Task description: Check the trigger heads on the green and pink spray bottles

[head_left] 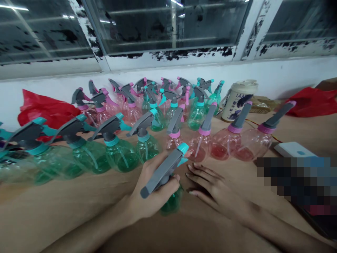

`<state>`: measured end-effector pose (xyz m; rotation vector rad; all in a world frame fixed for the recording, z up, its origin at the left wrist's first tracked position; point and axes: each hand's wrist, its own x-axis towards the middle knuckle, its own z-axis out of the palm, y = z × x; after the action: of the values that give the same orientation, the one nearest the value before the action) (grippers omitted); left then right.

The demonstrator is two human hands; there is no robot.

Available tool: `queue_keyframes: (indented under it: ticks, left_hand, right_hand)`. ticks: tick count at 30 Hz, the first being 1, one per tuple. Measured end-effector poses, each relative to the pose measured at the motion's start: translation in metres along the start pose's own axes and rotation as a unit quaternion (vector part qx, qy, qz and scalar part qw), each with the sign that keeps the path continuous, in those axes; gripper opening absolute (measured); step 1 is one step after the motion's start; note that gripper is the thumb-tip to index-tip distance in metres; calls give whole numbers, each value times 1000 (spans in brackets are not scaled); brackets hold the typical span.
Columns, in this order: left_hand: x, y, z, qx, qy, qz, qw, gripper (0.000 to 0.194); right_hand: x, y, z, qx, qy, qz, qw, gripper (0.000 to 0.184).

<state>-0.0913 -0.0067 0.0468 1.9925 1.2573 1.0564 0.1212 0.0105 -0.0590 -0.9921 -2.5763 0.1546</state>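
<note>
My left hand [143, 200] is wrapped round the neck of a green spray bottle [165, 170], just under its grey head. The turquoise nozzle points away and to the right, and the fingers partly hide the green body. Beside it on the right, my right hand [214, 186] rests low over the table, palm down, fingers stretched out and holding nothing. Ahead of both hands stands a row of bottles: green spray bottles with turquoise collars, such as one [122, 154], on the left, and pink spray bottles, such as one [200, 147], on the right.
Behind the front row, more pink and green spray bottles [131, 112] crowd towards the wall. A white printed cup [238, 100] stands at the back right. Red plastic bags [44, 109] lie left and right. A white box [295, 149] sits near a pixelated patch on the brown table [79, 207].
</note>
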Motion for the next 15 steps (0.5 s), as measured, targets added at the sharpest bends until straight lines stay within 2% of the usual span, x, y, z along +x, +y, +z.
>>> queue_keyframes:
  ticks: [4, 12, 15]
  left_hand:
    - [0, 1, -1, -9, -9, -19, 1000, 13]
    - [0, -1, 1, -17, -10, -18, 1000, 16]
    - [1, 0, -1, -26, -10, -18, 999, 8]
  right_hand:
    - [-1, -2, 2, -2, 0, 20, 1000, 45]
    - [-1, -3, 3, -6, 11, 10, 1000, 45]
    - [0, -3, 1, -4, 5, 10, 1000, 45]
